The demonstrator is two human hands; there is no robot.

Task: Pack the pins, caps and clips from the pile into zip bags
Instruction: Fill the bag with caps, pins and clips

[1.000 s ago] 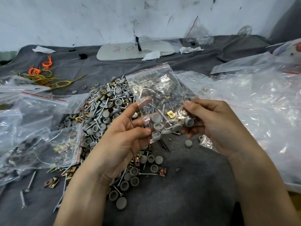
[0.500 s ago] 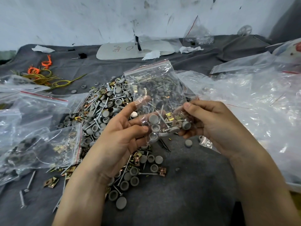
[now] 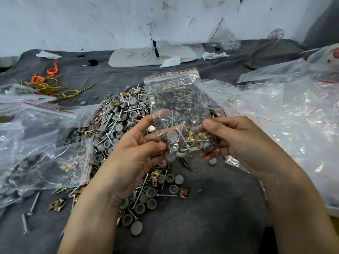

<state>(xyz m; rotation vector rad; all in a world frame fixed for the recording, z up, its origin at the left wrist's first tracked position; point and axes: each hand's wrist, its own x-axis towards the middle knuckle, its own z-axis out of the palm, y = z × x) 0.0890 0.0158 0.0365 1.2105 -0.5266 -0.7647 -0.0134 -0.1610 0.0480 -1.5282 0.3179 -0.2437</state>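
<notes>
Held upright over the pile: part-filled zip bag, pinched at its base by left hand and right hand. Could flop and spill if unsealed.

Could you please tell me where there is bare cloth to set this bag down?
Bare cloth lies nearest you, right of the pile. Another strip runs between pile and white board. Left bags and right plastic heap are crowded.

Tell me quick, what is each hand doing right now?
Left hand: holding the zip bag by its left side.
Right hand: pinching the same bag's lower right corner.
</notes>
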